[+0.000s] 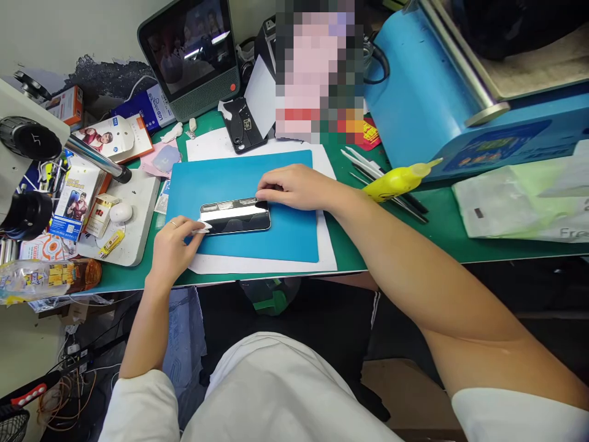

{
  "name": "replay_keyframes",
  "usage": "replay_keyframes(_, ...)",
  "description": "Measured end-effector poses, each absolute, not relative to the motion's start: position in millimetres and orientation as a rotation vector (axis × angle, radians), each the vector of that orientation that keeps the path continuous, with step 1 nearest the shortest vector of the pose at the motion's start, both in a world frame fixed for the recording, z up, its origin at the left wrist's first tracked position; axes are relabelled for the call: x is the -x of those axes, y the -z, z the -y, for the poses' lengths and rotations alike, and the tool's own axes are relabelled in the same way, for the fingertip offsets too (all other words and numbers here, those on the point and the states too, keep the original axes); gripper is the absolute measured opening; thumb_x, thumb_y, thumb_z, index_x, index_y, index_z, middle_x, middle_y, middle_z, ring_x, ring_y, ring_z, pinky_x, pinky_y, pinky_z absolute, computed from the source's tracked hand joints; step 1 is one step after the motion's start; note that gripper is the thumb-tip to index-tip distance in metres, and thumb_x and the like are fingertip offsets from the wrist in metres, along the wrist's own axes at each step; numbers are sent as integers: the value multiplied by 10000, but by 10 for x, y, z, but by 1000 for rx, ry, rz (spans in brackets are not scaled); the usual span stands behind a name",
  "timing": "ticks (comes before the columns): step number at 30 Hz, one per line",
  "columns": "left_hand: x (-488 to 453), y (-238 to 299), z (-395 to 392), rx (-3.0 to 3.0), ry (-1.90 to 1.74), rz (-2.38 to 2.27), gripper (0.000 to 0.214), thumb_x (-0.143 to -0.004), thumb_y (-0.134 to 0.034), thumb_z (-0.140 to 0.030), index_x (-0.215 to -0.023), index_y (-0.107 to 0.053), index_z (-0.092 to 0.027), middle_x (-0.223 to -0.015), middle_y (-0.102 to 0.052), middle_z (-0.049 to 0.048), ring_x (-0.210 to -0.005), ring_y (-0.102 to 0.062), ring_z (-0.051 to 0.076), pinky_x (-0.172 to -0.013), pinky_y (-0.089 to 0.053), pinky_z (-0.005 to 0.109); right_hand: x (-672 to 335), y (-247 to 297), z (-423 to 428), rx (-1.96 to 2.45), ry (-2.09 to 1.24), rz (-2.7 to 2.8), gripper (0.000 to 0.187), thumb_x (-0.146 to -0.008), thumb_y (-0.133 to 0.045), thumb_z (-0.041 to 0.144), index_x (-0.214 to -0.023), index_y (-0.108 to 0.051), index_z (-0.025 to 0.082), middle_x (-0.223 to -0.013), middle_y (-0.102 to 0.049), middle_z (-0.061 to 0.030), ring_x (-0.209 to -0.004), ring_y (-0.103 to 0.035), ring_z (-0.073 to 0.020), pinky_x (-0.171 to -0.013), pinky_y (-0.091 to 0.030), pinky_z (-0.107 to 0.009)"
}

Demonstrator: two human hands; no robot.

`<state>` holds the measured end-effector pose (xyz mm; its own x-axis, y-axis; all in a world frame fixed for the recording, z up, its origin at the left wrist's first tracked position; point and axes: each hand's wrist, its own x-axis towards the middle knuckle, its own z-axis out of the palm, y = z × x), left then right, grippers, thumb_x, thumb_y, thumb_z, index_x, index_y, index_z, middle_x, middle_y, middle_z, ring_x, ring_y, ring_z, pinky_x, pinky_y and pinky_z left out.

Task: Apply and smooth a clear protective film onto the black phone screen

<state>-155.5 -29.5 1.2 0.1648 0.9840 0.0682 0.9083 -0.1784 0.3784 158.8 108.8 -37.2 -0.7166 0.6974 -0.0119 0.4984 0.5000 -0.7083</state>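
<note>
A smartphone (235,216) with a dark, glossy screen lies face up on a blue mat (243,248), its screen reflecting a bright band. My left hand (177,242) is closed at the phone's left end, pinching a small white tissue (201,227) against its corner. At the far right corner, the curled fingers and thumb of my right hand (294,187) grip the phone's edge. The phone's far edge is partly covered by those fingertips. White paper (329,245) lies beneath the mat.
A display screen (188,52) and a black phone case (243,126) stand behind the mat. To the right are a yellow bottle (398,182), tweezers, a plastic packet (519,199) and a large blue machine (414,80). Boxes, a microscope (32,138) and a drink bottle (50,279) crowd the left.
</note>
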Motion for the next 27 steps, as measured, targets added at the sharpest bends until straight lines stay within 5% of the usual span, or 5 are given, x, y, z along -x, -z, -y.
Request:
replay_keyframes(8,1450,23,184,-2162,-402,-1911,243,-1074,-575,-345,-1069,-795,-244,-1053,-756,65,-838,-697,209,-767,-563,356,-1589,364,-1083,1013,-1043,2468,422,-1002,-547,603,-1000,-752,234,-1045,-809,-123,-941,-692,-294,-811,-455,-420)
replay_keyframes(14,1350,106,565,-2364,-383,-1927,384,-1131,-569,-427,-1409,-751,-235,-1347,-735,167,-1266,-685,353,-1071,-586,508,-1587,375,-1098,988,-1034,2477,435,-1021,-534,589,-1028,-769,223,-1061,-812,-125,-927,-687,-286,-809,-457,-410)
replay_keyframes(18,1278,204,758,-2440,-432,-1966,429,-1126,-590,-427,-1481,-712,-217,-1471,-677,200,-1366,-631,390,-1139,-549,547,-1578,383,-1105,985,-1034,2478,448,-1028,-528,586,-1048,-779,215,-1071,-816,-129,-920,-690,-279,-805,-460,-404)
replay_keyframes(27,1217,205,602,-2425,-325,-2093,490,-1167,-441,-373,-1501,-706,-129,-1310,-712,217,-1210,-621,365,-1048,-542,508,-1586,379,-1084,1001,-1052,2453,456,-1019,-522,593,-1026,-771,210,-1072,-825,-131,-937,-702,-294,-810,-473,-419)
